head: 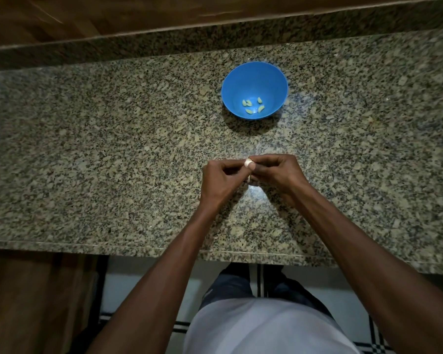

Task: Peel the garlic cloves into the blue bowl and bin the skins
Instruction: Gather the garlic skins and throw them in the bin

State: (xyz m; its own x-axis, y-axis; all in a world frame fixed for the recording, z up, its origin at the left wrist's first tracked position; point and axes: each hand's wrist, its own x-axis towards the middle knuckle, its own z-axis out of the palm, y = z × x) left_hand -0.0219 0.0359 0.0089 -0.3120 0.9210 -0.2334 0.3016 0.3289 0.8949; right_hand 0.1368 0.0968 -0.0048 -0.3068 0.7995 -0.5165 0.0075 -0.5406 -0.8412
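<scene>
Left hand (221, 178) and right hand (271, 172) pinch one clove (248, 163) between them, I see — held near the bowl (230, 95) for the drop.

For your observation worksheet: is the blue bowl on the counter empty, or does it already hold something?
Not empty. The blue bowl stands upright on the granite counter, with five peeled garlic cloves lying at its bottom.

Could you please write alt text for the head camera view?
Both hands, left hand and right hand, pinch a garlic clove above a granite counter. Beyond them, a blue bowl holds several peeled cloves.
</scene>
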